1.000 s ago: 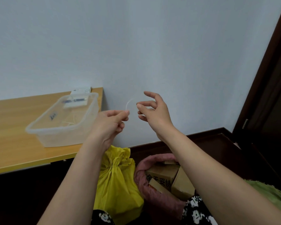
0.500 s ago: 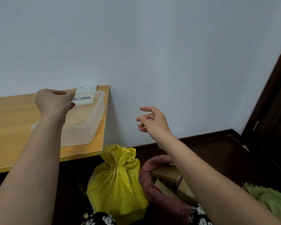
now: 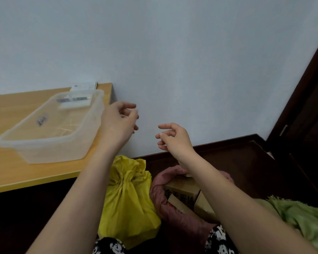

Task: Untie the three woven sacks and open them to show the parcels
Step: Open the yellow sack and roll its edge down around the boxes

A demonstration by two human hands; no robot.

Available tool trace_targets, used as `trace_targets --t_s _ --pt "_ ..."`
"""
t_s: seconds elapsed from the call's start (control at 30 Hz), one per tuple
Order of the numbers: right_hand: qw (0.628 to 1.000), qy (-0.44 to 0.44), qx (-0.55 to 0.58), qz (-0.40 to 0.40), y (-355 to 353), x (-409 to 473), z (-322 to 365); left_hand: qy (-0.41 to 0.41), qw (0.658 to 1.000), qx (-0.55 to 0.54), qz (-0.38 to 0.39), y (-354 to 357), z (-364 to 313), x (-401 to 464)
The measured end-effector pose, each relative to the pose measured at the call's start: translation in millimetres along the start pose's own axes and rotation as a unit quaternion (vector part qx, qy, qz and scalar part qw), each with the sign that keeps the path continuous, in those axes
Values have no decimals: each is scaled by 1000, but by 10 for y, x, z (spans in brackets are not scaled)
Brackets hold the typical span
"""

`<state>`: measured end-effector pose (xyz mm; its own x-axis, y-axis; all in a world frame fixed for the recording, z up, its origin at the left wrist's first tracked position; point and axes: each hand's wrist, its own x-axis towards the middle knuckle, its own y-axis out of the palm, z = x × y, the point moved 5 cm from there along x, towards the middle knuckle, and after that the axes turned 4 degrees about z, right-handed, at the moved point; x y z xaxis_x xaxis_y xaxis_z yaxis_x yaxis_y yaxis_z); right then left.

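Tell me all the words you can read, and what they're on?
Cardboard box in the pink sack: large black Chinese characters, partly hidden, first looks like "金"; the rest unsure.
Bin sticker: dark marks, too blurred to read.
White packet behind the bin: print too small to read.

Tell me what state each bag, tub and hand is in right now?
Yellow woven sack: neck tied shut.
Pink woven sack: open, brown cardboard parcels showing.
Green woven sack: mouth out of sight.
Clear plastic tub: lidless, on the wooden table.
Left hand: empty, fingers loosely curled.
Right hand: empty, relaxed.
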<state>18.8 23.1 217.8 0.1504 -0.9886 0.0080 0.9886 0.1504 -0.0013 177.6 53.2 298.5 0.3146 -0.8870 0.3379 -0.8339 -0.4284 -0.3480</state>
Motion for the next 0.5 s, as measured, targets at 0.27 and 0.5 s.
trace_targets --t_s 0.27,0.5 --pt "994 105 13 -17 -93 366 -974 -123 989 75 28 746 1370 -121" --pt "986 168 14 10 44 566 -1829 -203 958 200 -19 807 2339 -251"
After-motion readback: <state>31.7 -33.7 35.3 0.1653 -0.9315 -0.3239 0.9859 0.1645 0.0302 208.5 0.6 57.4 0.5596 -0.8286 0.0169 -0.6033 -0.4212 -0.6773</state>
